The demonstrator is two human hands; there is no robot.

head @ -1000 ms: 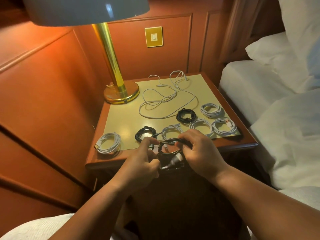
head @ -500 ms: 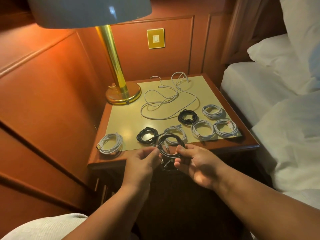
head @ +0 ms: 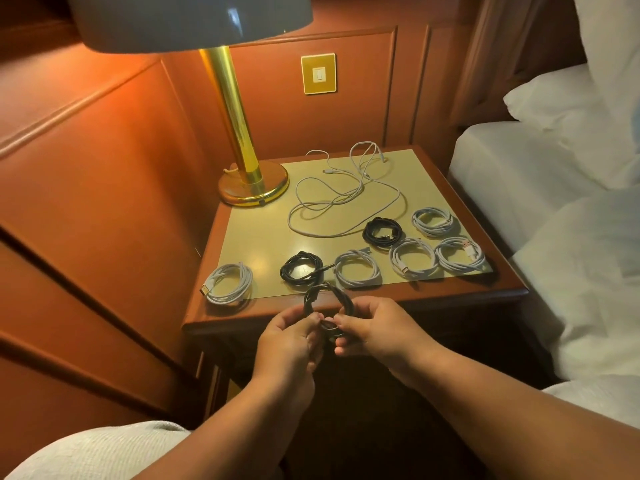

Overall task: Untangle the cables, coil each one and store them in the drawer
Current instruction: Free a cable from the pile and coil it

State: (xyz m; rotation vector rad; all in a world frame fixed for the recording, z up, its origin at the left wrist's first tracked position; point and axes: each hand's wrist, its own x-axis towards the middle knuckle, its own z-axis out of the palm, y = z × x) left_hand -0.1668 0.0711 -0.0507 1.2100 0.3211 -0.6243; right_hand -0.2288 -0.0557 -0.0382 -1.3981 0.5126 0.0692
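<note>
Head view: my left hand [head: 289, 336] and right hand [head: 375, 329] both pinch the black coil [head: 327, 306] over the nightstand [head: 346, 315] front edge, seven coiled cables sit done, white tangle [head: 346, 195] still loose, nothing drawered yet, I reckon.

A coiled black cable [head: 327, 303] hangs at the table [head: 346, 310] edge; seven coils and one loose white cable [head: 346, 202] lie on it.
</note>
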